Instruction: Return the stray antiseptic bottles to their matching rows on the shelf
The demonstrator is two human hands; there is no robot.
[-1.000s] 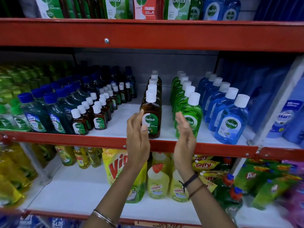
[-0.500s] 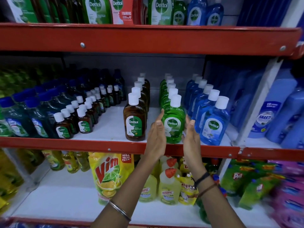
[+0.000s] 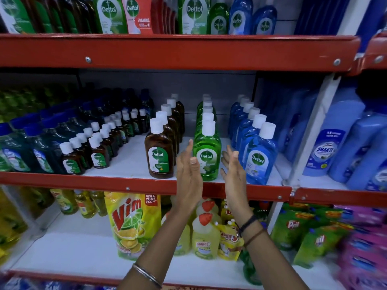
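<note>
On the middle shelf [image 3: 125, 186] stand three rows of Dettol bottles with white caps: brown [image 3: 159, 153], green [image 3: 207, 151] and blue [image 3: 260, 155]. Each row runs straight back from the red front lip. My left hand [image 3: 189, 174] is raised flat, fingers up, just left of the front green bottle. My right hand [image 3: 232, 170] mirrors it on that bottle's right side, between the green and blue rows. Both palms face each other around the green bottle. Neither hand grips it.
Small brown Dettol bottles [image 3: 72, 158] and dark teal bottles [image 3: 39, 147] fill the shelf's left part. Large blue Shakti bottles [image 3: 333, 141] stand in the bay to the right. Below are a Vim pouch [image 3: 129, 222], Harpic bottles [image 3: 204, 235] and Pril pouches [image 3: 293, 227].
Both hands moved right from the brown row to either side of the front green bottle. The view shifted right with them.
</note>
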